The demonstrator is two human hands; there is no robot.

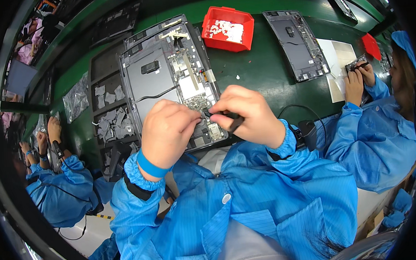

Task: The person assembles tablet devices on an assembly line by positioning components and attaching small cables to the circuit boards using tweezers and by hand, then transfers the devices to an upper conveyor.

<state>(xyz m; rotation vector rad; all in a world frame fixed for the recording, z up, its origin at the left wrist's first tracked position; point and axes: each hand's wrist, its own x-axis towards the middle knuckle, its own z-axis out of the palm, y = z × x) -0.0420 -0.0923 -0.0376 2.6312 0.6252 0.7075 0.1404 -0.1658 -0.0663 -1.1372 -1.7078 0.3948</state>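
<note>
An opened dark grey laptop chassis (154, 88) lies in front of me, with a bare circuit board (191, 85) along its right side. Both hands meet over the lower part of that board. My left hand (166, 135) is closed in a pinch, fingertips down at the board; whatever they hold is too small or hidden to make out. My right hand (250, 112) is closed around a slim black tool (236, 124), whose kind I cannot tell. Between the fingertips shows a small dark part (206, 113) at the board. A blue wristband (151, 166) circles my left wrist.
A red bin (229, 27) with white pieces stands beyond my right hand. Left of the chassis is a dark compartment tray (101, 84) with grey pieces. Another opened chassis (296, 46) lies right. A co-worker (373, 139) sits right, another (66, 186) left. A black cable (306, 106) loops nearby.
</note>
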